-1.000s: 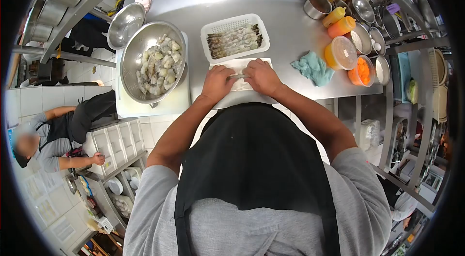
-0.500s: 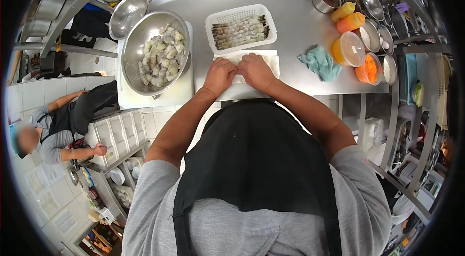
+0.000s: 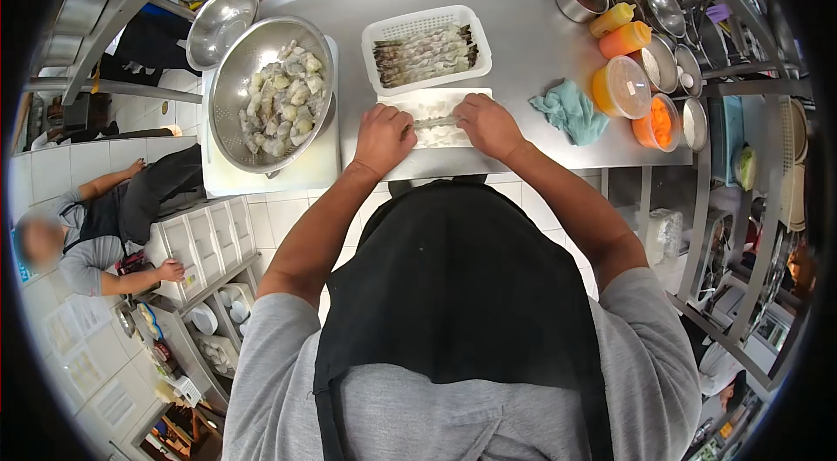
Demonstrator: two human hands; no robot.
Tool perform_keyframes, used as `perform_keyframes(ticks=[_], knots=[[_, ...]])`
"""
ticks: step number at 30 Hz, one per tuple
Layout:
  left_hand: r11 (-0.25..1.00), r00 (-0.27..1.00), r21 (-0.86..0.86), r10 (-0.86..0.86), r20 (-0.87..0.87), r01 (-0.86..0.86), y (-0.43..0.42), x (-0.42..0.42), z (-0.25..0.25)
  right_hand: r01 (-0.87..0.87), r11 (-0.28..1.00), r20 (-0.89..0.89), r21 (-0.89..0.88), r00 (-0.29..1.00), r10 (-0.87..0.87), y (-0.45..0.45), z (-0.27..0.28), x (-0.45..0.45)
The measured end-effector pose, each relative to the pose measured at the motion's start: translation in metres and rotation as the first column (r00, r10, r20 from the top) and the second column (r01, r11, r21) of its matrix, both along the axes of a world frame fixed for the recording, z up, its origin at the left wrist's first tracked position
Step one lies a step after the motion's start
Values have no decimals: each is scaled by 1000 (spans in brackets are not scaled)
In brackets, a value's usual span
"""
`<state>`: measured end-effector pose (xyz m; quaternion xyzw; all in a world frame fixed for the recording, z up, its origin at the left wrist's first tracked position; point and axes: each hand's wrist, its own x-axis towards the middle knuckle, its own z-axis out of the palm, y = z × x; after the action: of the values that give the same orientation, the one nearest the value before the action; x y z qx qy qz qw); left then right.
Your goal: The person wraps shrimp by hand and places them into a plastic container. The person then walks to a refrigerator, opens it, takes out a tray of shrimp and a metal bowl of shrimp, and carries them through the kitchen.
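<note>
A long, straightened grey shrimp spans the gap between my two hands, low over a wet white board. My left hand is closed on its left end. At the other end my right hand pinches it with closed fingers. Just beyond the board stands a white perforated basket, where straightened shrimp lie side by side in a row. To the left, a steel colander holds a heap of curled peeled shrimp.
Under the colander lies a white cutting board; a steel bowl sits behind it. A teal cloth, sauce bottles and a lidded tub line the right side. Another person stands at far left beside drawers.
My hands have spread apart from nearly touching, and the shrimp now shows stretched between them. The view has shifted slightly.
</note>
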<state>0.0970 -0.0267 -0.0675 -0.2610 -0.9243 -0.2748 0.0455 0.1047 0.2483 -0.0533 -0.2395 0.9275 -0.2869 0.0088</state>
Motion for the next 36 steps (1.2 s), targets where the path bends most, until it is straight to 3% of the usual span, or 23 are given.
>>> perform_keyframes(ticks=[3, 15, 21, 24, 36], knots=[[998, 997, -40, 43, -69, -46, 7, 4, -3, -2, 1000, 14, -14, 1000, 3, 0, -2, -1], [996, 999, -85, 26, -28, -28, 9, 2, 2, -72, 994, 107, 79, 992, 63, -1, 0, -11], [1000, 1000, -12, 26, 15, -25, 4, 3, 7, -92, 996, -60, 8, 994, 92, -27, 12, -8], [999, 998, 0, 33, 49, -33, 1, 1, 3, -130, 988, 47, 80, 991, 126, -38, 2, -14], [997, 997, 56, 54, 58, -57, -1, 3, -2, -179, 977, -77, 114, 979, 188, -45, -9, -15]])
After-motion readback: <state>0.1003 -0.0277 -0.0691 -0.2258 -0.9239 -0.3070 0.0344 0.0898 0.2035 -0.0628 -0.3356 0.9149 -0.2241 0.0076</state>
